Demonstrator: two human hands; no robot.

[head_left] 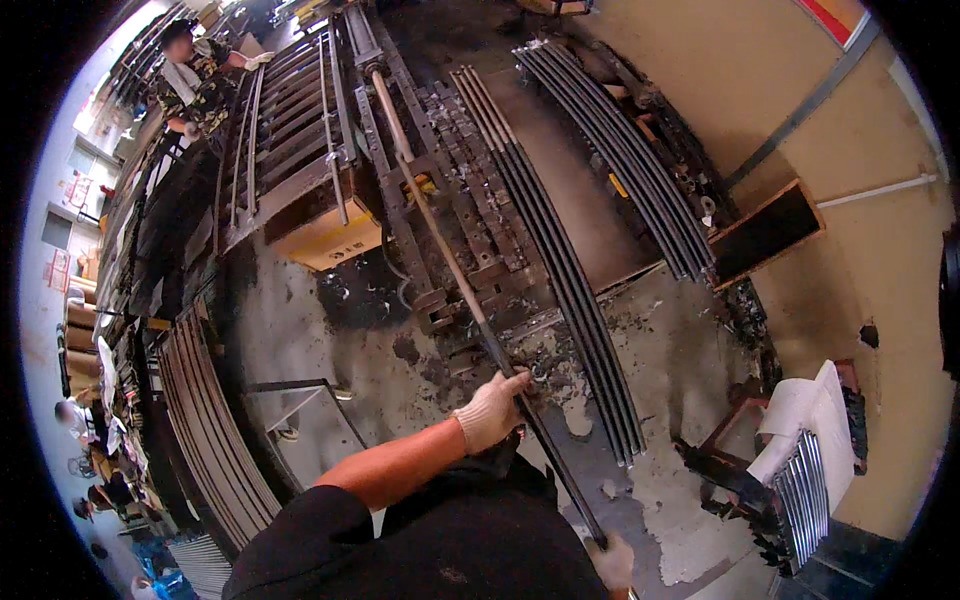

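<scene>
A long metal rod (440,240) slants through the middle of the head view, from a machine fixture at the top down to the lower edge. Its upper stretch looks brownish, its lower stretch dark. My left hand (490,410), in a pale knit glove with bare fingertips, is closed round the rod below its middle. Farther down, near the lower edge, my right hand (613,563) is closed round the same rod; part of that hand is cut off by the frame. To the right of the rod lies a row of several dark rods (560,260) side by side, apart from my hands.
More dark rods (620,150) lie farther right. A rack of bars (290,120) and a cardboard box (330,235) stand left of the machine bed (465,190). Another person (190,85) is at the rack's far left. Shiny rods (805,490) rest on a stand at lower right.
</scene>
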